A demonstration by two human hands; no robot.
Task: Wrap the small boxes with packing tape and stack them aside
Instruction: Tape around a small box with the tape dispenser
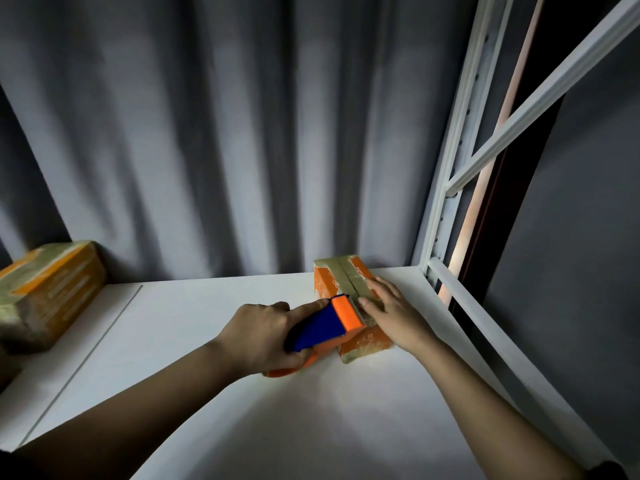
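Note:
A small orange box [341,278], partly covered in brownish packing tape, lies on the white table [214,393] near the back right. My left hand [263,336] grips a blue and orange tape dispenser [329,327] whose toothed end sits on the box's near part. My right hand [394,315] lies flat on the box's top, fingers straight, pressing the tape down beside the dispenser's blade. At the far left stands another taped orange box [48,292], apart from both hands.
A grey curtain [207,133] hangs right behind the table. A white metal shelf frame [460,174] with a slanted brace rises at the right, and its rail runs along the table's right edge. A seam crosses the table on the left.

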